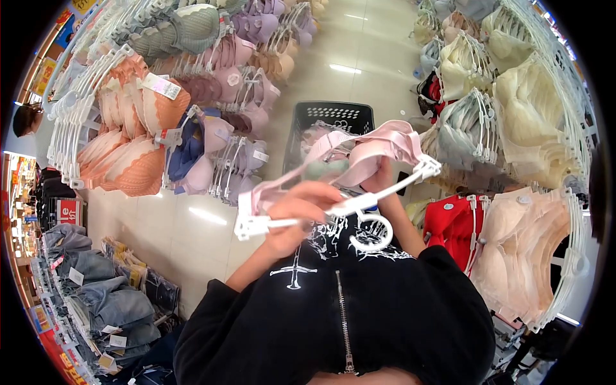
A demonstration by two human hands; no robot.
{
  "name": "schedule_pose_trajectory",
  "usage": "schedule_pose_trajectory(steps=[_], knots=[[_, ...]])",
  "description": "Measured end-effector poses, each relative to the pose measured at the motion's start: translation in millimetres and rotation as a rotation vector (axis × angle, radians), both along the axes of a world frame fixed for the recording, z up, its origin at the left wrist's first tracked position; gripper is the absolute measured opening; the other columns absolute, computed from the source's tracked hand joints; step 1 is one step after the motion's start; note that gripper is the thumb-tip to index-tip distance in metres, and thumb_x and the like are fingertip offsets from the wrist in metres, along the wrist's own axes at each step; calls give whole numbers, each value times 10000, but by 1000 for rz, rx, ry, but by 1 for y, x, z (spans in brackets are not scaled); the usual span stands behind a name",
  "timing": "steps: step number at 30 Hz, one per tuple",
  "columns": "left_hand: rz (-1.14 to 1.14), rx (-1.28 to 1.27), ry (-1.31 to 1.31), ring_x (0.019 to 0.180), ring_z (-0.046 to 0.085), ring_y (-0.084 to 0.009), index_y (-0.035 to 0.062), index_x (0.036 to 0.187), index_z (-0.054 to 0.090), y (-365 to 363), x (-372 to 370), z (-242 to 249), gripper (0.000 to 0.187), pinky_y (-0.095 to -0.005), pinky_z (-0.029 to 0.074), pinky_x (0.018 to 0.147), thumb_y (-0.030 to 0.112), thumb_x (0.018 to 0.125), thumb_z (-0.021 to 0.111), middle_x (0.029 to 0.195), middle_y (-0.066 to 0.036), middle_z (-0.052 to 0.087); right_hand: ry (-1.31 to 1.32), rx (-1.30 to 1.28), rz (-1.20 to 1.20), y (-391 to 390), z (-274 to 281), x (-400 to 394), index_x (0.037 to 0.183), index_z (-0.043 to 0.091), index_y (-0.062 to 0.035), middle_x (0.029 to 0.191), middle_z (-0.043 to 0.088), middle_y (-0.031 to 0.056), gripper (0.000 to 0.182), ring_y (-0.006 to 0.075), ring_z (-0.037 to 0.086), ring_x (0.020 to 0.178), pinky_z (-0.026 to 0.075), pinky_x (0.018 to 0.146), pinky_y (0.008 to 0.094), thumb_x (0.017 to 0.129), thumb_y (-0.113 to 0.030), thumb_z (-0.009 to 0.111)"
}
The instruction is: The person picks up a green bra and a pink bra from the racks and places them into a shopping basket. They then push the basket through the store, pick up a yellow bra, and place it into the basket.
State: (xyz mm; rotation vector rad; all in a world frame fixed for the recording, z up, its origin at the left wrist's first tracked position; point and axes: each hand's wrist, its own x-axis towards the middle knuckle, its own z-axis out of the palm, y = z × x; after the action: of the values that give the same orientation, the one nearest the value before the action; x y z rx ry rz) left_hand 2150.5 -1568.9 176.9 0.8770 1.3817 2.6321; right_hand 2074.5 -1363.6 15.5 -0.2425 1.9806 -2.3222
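A: Centre of the picture, a pale pink padded bra [359,151] on a white plastic hanger [340,206], held up at chest height in front of a black zip-front top with white print [333,295].

B: And the grips?

A: The left hand [298,215] has its fingers wrapped shut around the hanger bar, near the clip end on that side. The right hand [383,176] sits behind the cups, mostly hidden by pink fabric; I can't tell whether that grip is clamped or loose.

B: The hanger's tilted, isn't it?

A: Yes, the far clip [427,168] rides higher than the near one [247,226], and the round hook [372,232] hangs down toward the top. My judgement: level the bar, keep the left grip on plastic rather than strap, and let the right hand work the fabric without dragging the cups out of shape.

B: What could snag?

A: The straps, I'd guess, around those end clips. Worth checking each one is seated.

B: Around them?

A: Just beyond the bra, a black perforated plastic shopping basket [330,125] on the pale tiled floor [192,224], with pink and green items inside. Racks on both sides: orange lace bras [131,144] on one, cream ones [532,112] and a red one [449,221] on the other. Folded denim [96,298] low in the corner.
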Motion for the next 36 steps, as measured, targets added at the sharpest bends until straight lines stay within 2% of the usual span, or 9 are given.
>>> schedule_pose_trajectory(steps=[6,8,9,16,17,19,21,28,36], knots=[[39,-610,343,921,522,-282,0,1068,564,13,-5,20,320,-361,418,819,91,762,541,1034,-158,514,-91,-302,63,-1,-5,2,1201,453,-81,1153,526,133,624,340,510,1045,429,872,490,782,-540,517],[4,-687,411,861,539,-287,-39,1055,558,14,-7,12,312,-352,443,762,106,782,514,984,-177,527,-515,-1340,327,-4,18,2,1207,448,-87,1179,512,143,651,374,507,1046,439,839,538,772,-568,511],[19,-702,355,862,545,-281,32,1062,573,15,-3,14,311,-352,434,774,74,754,563,915,-110,563,-517,-1354,311,-8,40,4,1234,427,-105,1216,487,151,696,411,495,1052,435,797,595,758,-608,493],[335,-679,196,872,573,-254,-11,992,573,-2,-4,7,267,-328,440,764,175,839,459,960,-149,588,-384,-1022,-5,-12,64,4,1327,291,-68,1314,374,139,990,284,412,1170,369,962,441,676,-814,315],[408,-591,83,865,574,-233,-21,995,564,-2,-4,5,286,-314,437,772,202,859,446,957,-138,594,-415,-1093,-22,-13,67,5,1287,357,-32,1223,474,123,839,235,478,1109,399,938,369,749,-663,484],[492,-408,-157,879,581,-256,-50,1012,519,-2,-6,-8,405,-338,439,813,327,921,402,955,-167,589,155,-78,-78,-15,79,-6,1240,413,-17,1173,513,113,697,206,511,1054,421,898,335,739,-455,619],[458,-290,-278,884,581,-250,-54,1015,513,-6,-8,-9,373,-343,439,821,293,916,421,952,-172,585,418,429,-88,-18,93,-12,1199,454,-4,1133,540,105,624,184,533,1008,438,864,308,716,-313,700],[363,-273,-297,916,558,-215,-59,980,545,0,-9,-5,289,-338,420,854,206,896,467,956,-148,584,268,295,-45,-36,124,-5,1138,495,17,1094,554,101,602,163,550,942,459,816,284,632,-163,766],[531,-207,-300,892,583,-260,-63,1016,531,-18,-19,-18,297,-379,442,838,198,908,441,970,-192,585,-367,-737,54,-21,78,7,1354,260,-88,1368,308,139,904,334,316,1248,272,1022,497,719,-719,385]])
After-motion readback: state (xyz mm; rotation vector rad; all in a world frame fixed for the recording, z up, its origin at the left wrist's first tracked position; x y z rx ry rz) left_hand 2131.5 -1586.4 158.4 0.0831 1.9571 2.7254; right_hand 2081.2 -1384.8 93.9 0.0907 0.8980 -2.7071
